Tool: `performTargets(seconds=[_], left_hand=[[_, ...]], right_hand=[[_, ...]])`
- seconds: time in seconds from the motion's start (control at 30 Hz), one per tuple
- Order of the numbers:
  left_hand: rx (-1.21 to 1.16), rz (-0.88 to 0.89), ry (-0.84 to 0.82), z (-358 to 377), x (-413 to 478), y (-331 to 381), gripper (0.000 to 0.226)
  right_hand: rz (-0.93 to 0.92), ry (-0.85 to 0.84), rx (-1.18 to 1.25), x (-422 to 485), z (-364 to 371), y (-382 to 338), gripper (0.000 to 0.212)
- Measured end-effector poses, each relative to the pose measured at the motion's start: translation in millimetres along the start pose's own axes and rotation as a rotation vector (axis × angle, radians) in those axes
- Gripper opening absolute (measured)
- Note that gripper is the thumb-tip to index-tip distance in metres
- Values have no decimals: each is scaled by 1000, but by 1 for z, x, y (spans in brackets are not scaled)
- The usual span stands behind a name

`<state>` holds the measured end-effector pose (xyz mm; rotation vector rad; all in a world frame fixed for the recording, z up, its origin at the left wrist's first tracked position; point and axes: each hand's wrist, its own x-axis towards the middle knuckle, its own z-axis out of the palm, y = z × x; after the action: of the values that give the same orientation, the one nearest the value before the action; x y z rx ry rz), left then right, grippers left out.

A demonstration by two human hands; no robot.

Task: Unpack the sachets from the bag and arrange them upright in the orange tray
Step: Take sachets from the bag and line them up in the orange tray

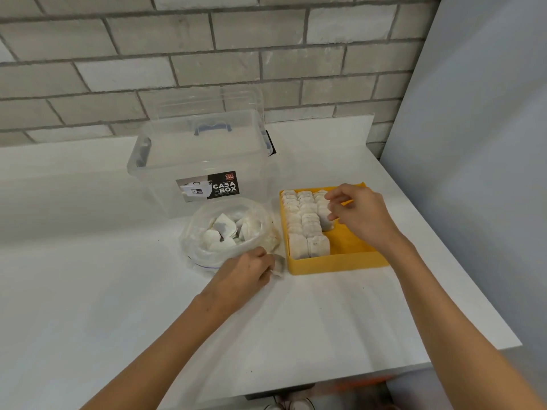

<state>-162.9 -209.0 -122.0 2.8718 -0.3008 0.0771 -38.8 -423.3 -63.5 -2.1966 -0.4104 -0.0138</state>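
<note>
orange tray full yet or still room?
Still room. The tray holds two full rows of upright sachets on its left; the third row stops at the right hand, with bare orange floor nearer.

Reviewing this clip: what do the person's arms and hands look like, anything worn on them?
Both arms are bare as far as the frame shows: no sleeves in view. The left hand and right hand wear no gloves, and no watch, bracelet or ring can be seen on wrists or fingers. Nails look short and unpainted, though small in the picture.
</note>
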Motion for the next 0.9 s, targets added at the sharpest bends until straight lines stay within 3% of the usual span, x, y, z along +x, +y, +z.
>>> performTargets(seconds=[0.2,0.37,0.67,0.9], left_hand=[[-375,-165,131,-63,6,4,9],[-545,-129,161,-93,38,19,5],[-533,14,109,-76,122,56,4],[-480,-65,-31,-33,158,64,7]], right_hand=[[70,-34,98,-9,-12,2,19],[86,-53,151,-13,-20,1,17],[144,57,129,-10,-36,20,18],[198,10,6,-2,-20,33,29]])
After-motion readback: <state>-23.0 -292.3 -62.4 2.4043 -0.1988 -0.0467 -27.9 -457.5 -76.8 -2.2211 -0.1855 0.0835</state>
